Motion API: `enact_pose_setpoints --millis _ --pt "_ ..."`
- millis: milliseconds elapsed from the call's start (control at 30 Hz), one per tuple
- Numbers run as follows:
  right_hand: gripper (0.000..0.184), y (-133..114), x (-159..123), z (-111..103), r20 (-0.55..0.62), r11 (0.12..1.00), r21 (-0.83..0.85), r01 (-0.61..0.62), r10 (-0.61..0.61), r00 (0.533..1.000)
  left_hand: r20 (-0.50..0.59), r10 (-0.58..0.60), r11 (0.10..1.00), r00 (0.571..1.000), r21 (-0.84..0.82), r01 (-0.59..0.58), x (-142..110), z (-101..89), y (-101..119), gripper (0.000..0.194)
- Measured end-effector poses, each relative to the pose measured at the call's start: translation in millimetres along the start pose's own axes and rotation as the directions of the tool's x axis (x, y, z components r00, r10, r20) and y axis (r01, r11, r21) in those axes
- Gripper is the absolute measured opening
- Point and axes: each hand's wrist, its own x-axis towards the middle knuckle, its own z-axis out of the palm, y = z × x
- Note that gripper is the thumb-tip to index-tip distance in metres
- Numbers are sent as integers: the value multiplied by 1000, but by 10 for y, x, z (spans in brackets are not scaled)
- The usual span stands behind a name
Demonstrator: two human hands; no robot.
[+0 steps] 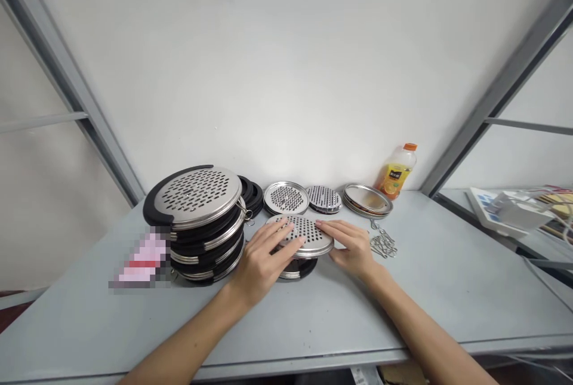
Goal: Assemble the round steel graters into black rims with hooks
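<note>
A round metal grater plate (308, 240) lies level over a black-rimmed round piece (299, 269) near the table's middle. My left hand (264, 256) grips its left side, fingers spread over the perforated top. On the right edge, the fingers of my right hand (351, 248) rest on top with the thumb low at the rim. Left of my hands rises a tall stack of round graters (201, 194) with black edging and wire rings. Behind the held plate are another grater plate (286, 199) and a smaller stack of grater plates (325, 199).
Black rings (253, 197) lie beside the tall stack. To the right are plain metal discs (367, 199), a pile of wire loops (384, 246) and an orange drink bottle (397, 171). A white wall backs the grey table (447, 289); metal posts stand at both sides.
</note>
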Motion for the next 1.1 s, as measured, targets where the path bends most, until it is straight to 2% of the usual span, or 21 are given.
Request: enact_pose_setpoints --millis 67,167,200,267,333,400,467,500,633,733,800,867,933,1033,1100 --pt "36 -48 18 39 -37 997 47 -57 59 998 -42 -42 993 998 -112 37 7 -23 -29 41" --pt "44 -110 82 35 -28 956 166 -240 248 968 -124 -187 933 974 -334 137 22 -49 -40 39" --pt "50 -122 101 27 19 926 230 -299 303 953 -147 -244 897 958 -409 166 28 -47 -31 39" --pt "54 -128 117 18 184 834 377 -403 358 915 -161 -347 815 924 -539 213 38 -28 0 38" --pt "44 -106 104 29 339 721 493 -488 357 870 -141 -433 744 890 -613 265 45 -2 25 35" --pt "33 -59 76 46 412 628 555 -545 362 836 -110 -503 705 857 -626 333 48 15 26 30" --pt "29 -3 56 42 410 582 580 -570 396 822 -93 -550 706 830 -582 402 45 16 -3 27" --pt "29 21 54 26 399 571 584 -577 416 817 -78 -550 727 832 -535 430 40 12 -23 27" --pt "32 54 88 -115 321 587 585 -560 466 824 50 -463 854 885 -240 461 -1 1 -79 34" --pt "27 14 119 -185 254 686 541 -486 418 872 58 -410 905 910 -97 414 -22 14 -67 58" --pt "25 -22 126 -174 186 771 504 -389 343 921 52 -295 954 954 -47 297 -17 22 -53 69" --pt "25 -52 122 -126 128 832 477 -283 252 959 70 -152 988 986 -31 154 -4 26 -53 66" --pt "26 -75 111 -67 115 860 459 -222 190 975 75 -74 996 994 -50 78 8 25 -73 53" --pt "24 -103 101 -10 161 860 457 -228 172 972 75 -63 993 995 -97 70 12 14 -127 36" --pt "25 -129 109 -5 198 858 455 -241 166 966 84 -63 991 994 -115 73 7 2 -164 32"
